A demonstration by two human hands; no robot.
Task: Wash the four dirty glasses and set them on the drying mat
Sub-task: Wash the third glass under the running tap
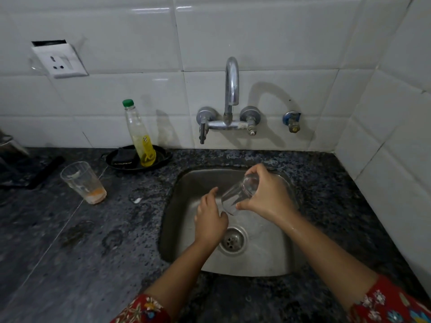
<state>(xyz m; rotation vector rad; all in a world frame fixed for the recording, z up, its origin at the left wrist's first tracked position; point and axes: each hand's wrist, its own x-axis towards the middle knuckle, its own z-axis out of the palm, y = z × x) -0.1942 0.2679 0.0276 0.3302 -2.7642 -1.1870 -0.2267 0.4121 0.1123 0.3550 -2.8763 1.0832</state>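
Observation:
A clear glass (236, 194) lies tilted over the steel sink (189, 180), its mouth pointing down and left. My right hand (263, 194) grips it around the base end, fingers curled over it. My left hand (210, 217) hovers just below the glass's mouth, fingers loosely bent, and whether it touches the rim is unclear. A second glass (84, 183) with orange residue at its bottom stands upright on the counter to the left. No water runs from the tap (232, 89).
A dish-soap bottle (140, 136) with a green cap leans in a black tray (163, 157) that also holds a dark scrubber (123, 156). The sink drain (232, 240) sits below my hands. A tiled wall rises at the right; a dark granite counter (70, 252) surrounds the sink.

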